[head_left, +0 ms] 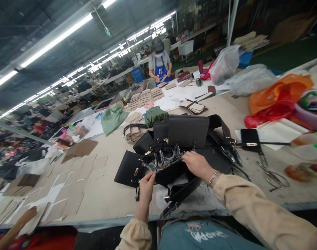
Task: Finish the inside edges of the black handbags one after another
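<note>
An open black bag lies at the near edge of the table, its mouth facing up. My left hand pinches the left end of its rim. On the far rim, toward the right, my right hand is closed, gripping the edge. Behind the bag stand more black bags with gold clasps and clear plastic wrap round their handles. Another black bag lies flat to the left of my left hand. The inside of the open bag is dark.
Right of the bags are a black phone, scissors and plastic bottles. Green pieces and beige stacks lie behind. Another person's hand touches panels at lower left. A person in a blue apron stands across the table.
</note>
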`<state>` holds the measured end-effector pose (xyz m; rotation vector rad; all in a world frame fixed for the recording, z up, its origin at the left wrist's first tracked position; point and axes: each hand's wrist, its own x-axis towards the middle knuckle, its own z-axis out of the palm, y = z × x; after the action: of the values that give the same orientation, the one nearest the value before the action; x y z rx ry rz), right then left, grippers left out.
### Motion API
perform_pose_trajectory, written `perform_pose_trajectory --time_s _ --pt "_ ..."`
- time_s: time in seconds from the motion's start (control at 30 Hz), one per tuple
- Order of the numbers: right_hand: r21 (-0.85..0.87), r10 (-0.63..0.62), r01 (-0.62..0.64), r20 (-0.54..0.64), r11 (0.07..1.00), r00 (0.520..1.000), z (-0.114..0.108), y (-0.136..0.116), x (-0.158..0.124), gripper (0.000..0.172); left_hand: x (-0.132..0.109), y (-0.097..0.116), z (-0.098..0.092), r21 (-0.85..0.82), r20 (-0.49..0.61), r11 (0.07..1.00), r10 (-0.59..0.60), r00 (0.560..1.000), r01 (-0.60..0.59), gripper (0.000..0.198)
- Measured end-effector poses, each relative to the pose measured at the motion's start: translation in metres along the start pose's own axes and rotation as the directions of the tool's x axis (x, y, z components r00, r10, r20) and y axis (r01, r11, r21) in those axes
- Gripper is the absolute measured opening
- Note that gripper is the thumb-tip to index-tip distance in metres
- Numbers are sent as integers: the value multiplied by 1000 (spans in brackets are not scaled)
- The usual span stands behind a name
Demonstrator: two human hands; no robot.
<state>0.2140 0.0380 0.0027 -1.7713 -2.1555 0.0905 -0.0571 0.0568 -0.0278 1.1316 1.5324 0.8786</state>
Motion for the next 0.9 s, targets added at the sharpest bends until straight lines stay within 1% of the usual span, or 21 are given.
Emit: perform_pose_trajectory --time_s 0.1,0.2,0.27,0.37,0.5,0.57,0.67,0.73,0.77,0.8,0.83,0.87,0.9 --pt "5 -2 2 -2 1000 1000 1 2 0 16 -3 6 -1 -30 23 998 -58 998 59 42" --pt "17 -5 5 -3 1000 1000 2 3 -1 17 -7 12 -2 -33 43 994 -102 994 104 35" --pt "27 -6 6 -5 1000 1000 2 3 -1 17 -9 15 -2 -15 55 993 -118 991 119 31" --pt "41 -7 7 -7 999 1000 1 2 -1 16 -10 17 -1 37 72 993 -113 991 111 33" --pt "49 -8 9 -4 999 1000 -1 2 0 16 -5 18 -3 144 135 989 -64 989 45 41" --pt "45 -6 6 0 999 1000 -3 1 0 16 -1 22 -7 208 174 978 -41 984 4 42" --pt "34 6 -6 5 999 1000 -5 -1 1 15 6 34 -15 320 235 943 12 972 -88 31" --pt "29 18 -19 10 999 1000 -4 -1 1 16 11 47 -16 368 271 912 81 959 -181 24" --pt "29 23 -24 15 999 1000 -4 -2 2 16 13 54 -13 390 297 888 130 946 -244 24" --pt "31 27 -28 19 999 999 -3 -2 2 16 15 61 -8 416 340 849 187 922 -326 26" --pt "34 31 -32 24 999 999 -2 -2 3 17 17 68 -1 458 411 773 254 876 -439 29" --pt "39 35 -36 29 999 999 -2 -2 3 17 19 74 9 487 489 684 301 818 -543 30" --pt "45 38 -40 34 998 999 -1 -2 4 17 20 79 21 502 558 602 323 765 -620 32"
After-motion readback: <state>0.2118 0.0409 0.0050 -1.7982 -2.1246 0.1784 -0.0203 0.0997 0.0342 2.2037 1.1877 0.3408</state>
